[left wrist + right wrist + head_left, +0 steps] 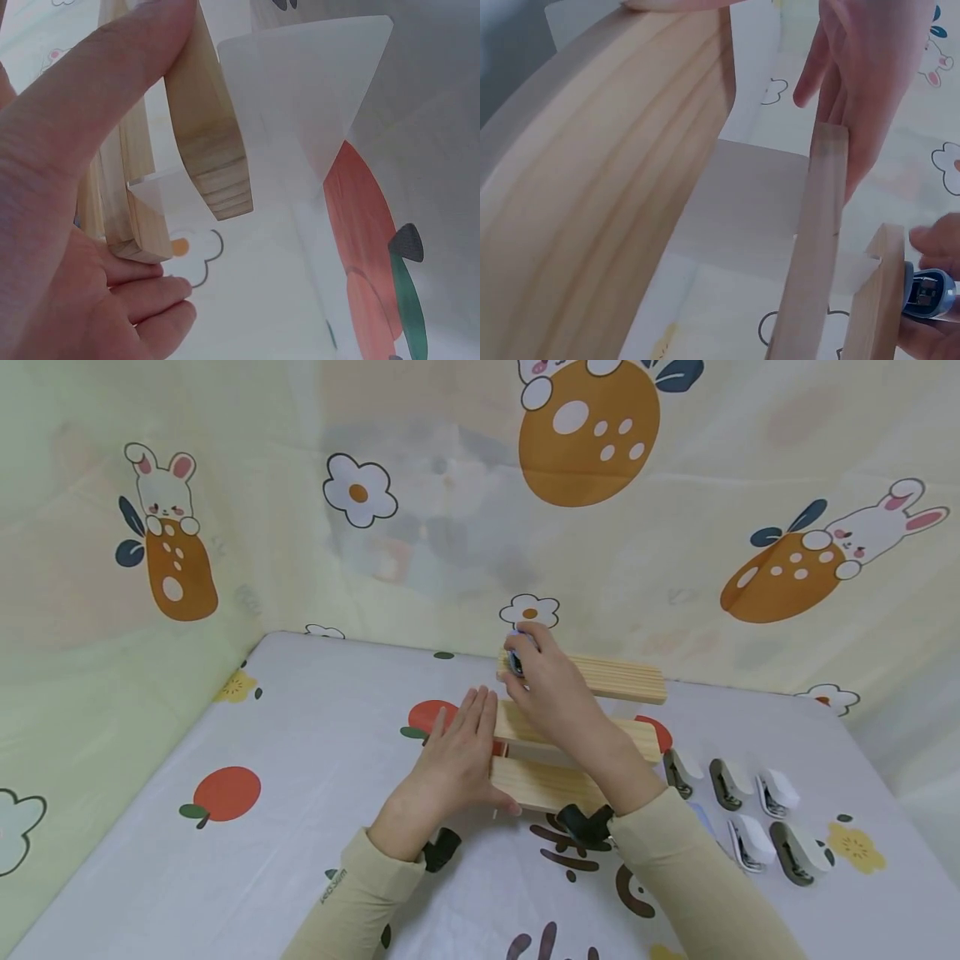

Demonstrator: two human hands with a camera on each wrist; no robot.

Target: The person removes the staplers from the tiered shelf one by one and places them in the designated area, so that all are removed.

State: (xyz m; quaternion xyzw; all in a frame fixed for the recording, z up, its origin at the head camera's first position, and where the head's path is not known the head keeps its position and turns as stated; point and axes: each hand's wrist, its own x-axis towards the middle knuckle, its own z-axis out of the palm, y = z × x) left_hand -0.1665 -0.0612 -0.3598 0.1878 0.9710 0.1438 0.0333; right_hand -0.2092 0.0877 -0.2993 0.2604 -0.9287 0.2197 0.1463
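Note:
Three pale wooden slats stand in rows: a near slat [543, 783], a middle slat [637, 739] and a far slat [622, 679]. A whitish translucent sheet [742, 195] spans the gap between the near and middle slats. My left hand [453, 760] rests at their left ends, its thumb against the near slat and its fingers extended by the middle one. In my right hand [558, 693] is a small blue stapler [930, 292], gripped at the left end of the far slat. Part of the stapler hides behind the fingers.
Right of the slats sit several small staplers in white and grey, among them a white stapler [777, 793] and a grey one [801, 853]. A light blue item [699, 814] shows partly behind the right sleeve. A patterned cloth wall [442, 560] rises behind the table.

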